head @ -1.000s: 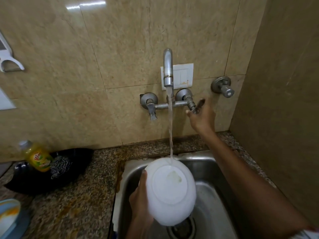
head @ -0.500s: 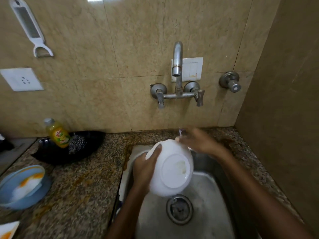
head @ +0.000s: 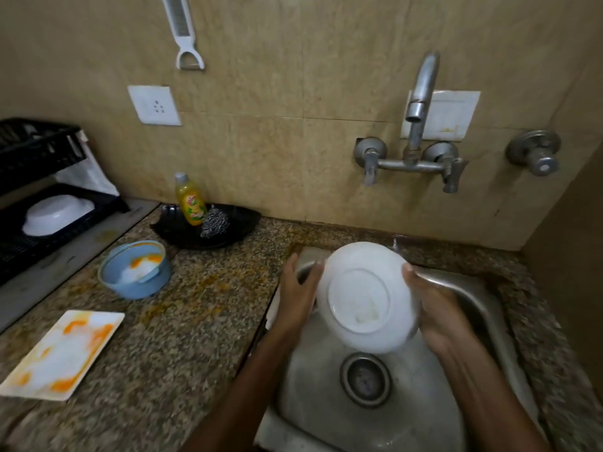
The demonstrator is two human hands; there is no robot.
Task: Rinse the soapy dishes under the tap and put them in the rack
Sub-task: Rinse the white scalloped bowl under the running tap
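Gripping the bowl [head: 365,298] upside down over the sink [head: 463,288], both hands' fingers curl round its rim, probably to drain it. Rack [head: 36,197] waits at nine o'clock.

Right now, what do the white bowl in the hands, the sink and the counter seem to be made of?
Bowl: probably plastic or melamine, though ceramic is possible; smooth, opaque white, with a soft sheen. Sink: looks like stainless steel; grey metal with a dull brushed shine and a metal drain. Counter: looks like polished granite; speckled brown, black and beige grains, with orange stains.
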